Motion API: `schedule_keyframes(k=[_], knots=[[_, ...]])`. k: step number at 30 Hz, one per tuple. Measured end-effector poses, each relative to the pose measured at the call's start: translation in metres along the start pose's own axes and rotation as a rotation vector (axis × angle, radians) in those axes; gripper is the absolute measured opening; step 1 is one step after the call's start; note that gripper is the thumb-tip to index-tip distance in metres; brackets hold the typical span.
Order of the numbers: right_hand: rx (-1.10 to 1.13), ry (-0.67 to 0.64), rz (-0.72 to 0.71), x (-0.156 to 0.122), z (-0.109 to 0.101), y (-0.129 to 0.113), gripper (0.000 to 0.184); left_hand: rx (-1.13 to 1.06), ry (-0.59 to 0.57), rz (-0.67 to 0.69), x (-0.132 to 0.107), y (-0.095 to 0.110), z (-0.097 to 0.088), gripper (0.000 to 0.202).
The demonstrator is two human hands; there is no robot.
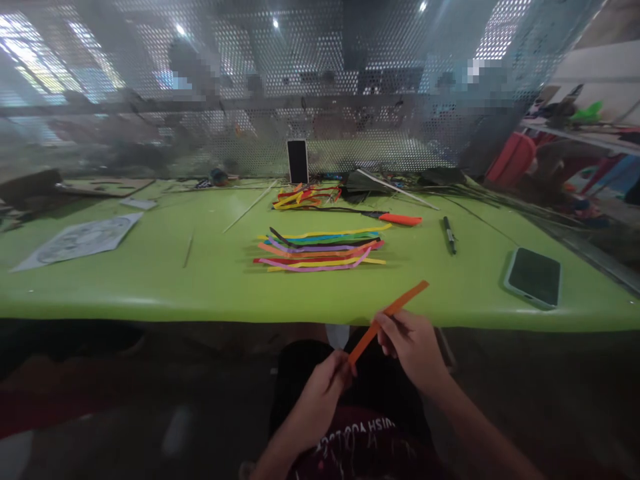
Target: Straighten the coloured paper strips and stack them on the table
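Observation:
An orange strip (364, 343), flat and narrow, slants up to the right between my hands over my lap. My left hand (327, 383) pinches its lower end. Farther up, my right hand (407, 340) grips it between thumb and fingers, and the free end reaches above the table's front edge. Beyond my hands, several coloured strips (320, 252) in yellow, blue, green, purple, orange and red lie side by side on the green table (165, 287). Behind them is a craft knife with a red-orange handle (401, 219).
A phone (535, 277) and a black pen (449, 235) lie on the right. A sheet with a drawing (80, 239) is on the left. Tangled yellow and red strips (305, 197) lie before an upright phone (298, 161). A perforated metal screen (240, 127) stands behind the table.

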State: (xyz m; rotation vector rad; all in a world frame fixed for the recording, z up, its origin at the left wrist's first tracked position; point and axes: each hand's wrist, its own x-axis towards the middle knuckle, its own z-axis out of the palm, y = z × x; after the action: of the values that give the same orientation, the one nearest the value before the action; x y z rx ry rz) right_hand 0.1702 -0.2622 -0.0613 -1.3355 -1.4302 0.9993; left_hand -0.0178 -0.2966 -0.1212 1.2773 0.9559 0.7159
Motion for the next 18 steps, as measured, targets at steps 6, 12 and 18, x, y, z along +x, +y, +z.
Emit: schedule_keyframes(k=[6, 12, 18], knots=[[-0.138, -0.219, -0.154, -0.008, 0.017, 0.000, 0.021, -0.111, 0.035, -0.001, -0.001, -0.010, 0.008, 0.040], [-0.212, -0.375, -0.135, -0.018, 0.027, 0.007, 0.015, -0.112, 0.038, 0.049, -0.004, -0.010, 0.007, 0.036], [-0.210, -0.415, -0.223, -0.021, 0.022, 0.011, 0.019, 0.002, 0.011, 0.111, -0.006, -0.003, 0.004, 0.033]])
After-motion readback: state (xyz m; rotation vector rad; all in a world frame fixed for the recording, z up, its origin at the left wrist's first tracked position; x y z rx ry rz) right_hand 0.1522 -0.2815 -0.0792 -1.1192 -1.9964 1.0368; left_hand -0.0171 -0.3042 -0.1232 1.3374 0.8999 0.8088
